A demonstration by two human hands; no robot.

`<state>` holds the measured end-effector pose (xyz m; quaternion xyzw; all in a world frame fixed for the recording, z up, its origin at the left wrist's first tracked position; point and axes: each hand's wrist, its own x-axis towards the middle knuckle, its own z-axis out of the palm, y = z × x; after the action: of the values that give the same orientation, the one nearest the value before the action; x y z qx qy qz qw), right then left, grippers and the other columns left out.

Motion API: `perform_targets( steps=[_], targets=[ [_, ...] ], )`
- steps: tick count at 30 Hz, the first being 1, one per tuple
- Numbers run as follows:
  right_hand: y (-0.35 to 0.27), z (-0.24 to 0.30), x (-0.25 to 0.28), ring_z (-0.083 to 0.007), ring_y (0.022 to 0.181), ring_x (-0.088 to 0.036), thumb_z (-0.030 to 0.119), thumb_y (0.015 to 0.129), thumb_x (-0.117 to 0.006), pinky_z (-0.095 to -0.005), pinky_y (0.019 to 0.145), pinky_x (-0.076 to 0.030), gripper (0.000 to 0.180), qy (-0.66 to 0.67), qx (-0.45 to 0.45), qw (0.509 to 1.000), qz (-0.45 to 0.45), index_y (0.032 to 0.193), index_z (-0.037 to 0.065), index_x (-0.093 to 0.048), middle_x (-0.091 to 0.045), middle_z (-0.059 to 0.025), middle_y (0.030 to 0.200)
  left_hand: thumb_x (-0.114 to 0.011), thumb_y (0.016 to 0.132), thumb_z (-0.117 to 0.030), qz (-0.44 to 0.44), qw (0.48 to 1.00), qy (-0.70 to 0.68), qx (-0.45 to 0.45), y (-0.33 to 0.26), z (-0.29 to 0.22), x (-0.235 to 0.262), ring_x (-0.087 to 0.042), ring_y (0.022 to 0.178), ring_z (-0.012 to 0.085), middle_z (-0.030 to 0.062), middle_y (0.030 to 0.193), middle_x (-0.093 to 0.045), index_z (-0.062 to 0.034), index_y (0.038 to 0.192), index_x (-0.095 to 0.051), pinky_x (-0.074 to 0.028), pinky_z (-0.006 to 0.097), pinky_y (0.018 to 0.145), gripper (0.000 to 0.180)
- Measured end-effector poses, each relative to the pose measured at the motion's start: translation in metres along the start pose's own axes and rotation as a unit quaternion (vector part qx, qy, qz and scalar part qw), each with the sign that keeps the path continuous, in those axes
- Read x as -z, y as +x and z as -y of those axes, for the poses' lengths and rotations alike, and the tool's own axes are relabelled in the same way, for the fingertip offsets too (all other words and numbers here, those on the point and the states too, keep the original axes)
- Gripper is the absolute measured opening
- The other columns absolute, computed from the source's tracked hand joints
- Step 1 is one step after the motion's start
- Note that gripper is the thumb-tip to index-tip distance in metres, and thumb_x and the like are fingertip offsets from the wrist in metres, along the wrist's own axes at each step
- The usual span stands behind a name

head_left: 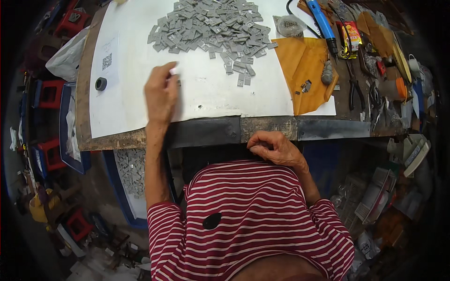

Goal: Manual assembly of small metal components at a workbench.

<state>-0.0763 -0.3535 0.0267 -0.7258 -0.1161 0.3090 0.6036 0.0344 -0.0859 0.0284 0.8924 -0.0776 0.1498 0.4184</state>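
Hundreds of small grey metal plates (213, 33) heaped loose on white sheet (206, 93); left hand (161, 93) pinching one piece just beside pile, right hand (276, 149) curled empty at bench edge (211, 132) — careless sweep likely scatters parts off table.

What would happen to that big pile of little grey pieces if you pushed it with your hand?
The pile of grey pieces would probably slide and spread, since the pieces look small, flat and loose on the smooth white sheet. Being flat, they seem unlikely to roll. Each likely feels light; the left hand pinches something tiny.
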Motion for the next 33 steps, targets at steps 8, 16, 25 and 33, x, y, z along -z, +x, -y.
perform_targets(
  steps=[8, 16, 25, 33],
  targets=[
    [-0.003, -0.011, 0.0, -0.0052, 0.055, -0.043, 0.007, 0.082, -0.059, -0.0213, 0.049, -0.035, 0.01, -0.003, 0.04, 0.999, -0.025, 0.089, 0.0, -0.059, -0.052, -0.0005, 0.064, -0.064, 0.074, -0.011, 0.09, 0.991, 0.045, -0.09, 0.015, -0.033, -0.072, -0.054, 0.077, 0.0313, 0.0142, 0.081, -0.054, -0.003, 0.094, -0.059, -0.043, 0.04, 0.068, 0.022],
    [-0.003, -0.017, 0.006, -0.0046, 0.055, -0.046, 0.006, 0.082, -0.059, -0.0195, 0.049, -0.037, 0.01, -0.007, 0.148, 0.987, -0.056, 0.091, 0.0, -0.06, -0.057, -0.0009, 0.068, -0.062, 0.071, -0.004, 0.124, 0.988, 0.036, -0.084, 0.013, -0.026, -0.082, -0.053, 0.08, 0.0315, 0.0133, 0.082, -0.053, -0.005, 0.094, -0.057, -0.043, 0.039, 0.07, 0.024],
    [-0.01, -0.009, 0.058, -0.0006, 0.053, -0.043, 0.006, 0.082, -0.058, -0.017, 0.048, -0.034, 0.005, -0.028, 0.067, 0.896, -0.438, 0.083, 0.0, -0.059, -0.048, 0.005, 0.062, -0.057, 0.072, 0.004, 0.121, 0.989, 0.01, -0.082, 0.0, -0.029, -0.069, -0.056, 0.077, 0.0285, 0.0145, 0.088, -0.056, -0.0019, 0.1, -0.056, -0.045, 0.035, 0.067, 0.029],
    [0.003, -0.034, 0.074, -0.007, 0.059, -0.048, 0.002, 0.08, -0.059, -0.0202, 0.052, -0.037, 0.007, -0.234, 0.085, 0.828, -0.503, 0.086, -0.002, -0.06, -0.052, -0.0023, 0.069, -0.053, 0.072, 0.005, 0.104, 0.993, -0.001, -0.061, -0.023, -0.033, -0.051, -0.053, 0.073, 0.0284, 0.0159, 0.084, -0.053, 0.0032, 0.097, -0.054, -0.044, 0.035, 0.067, 0.025]
  ],
)
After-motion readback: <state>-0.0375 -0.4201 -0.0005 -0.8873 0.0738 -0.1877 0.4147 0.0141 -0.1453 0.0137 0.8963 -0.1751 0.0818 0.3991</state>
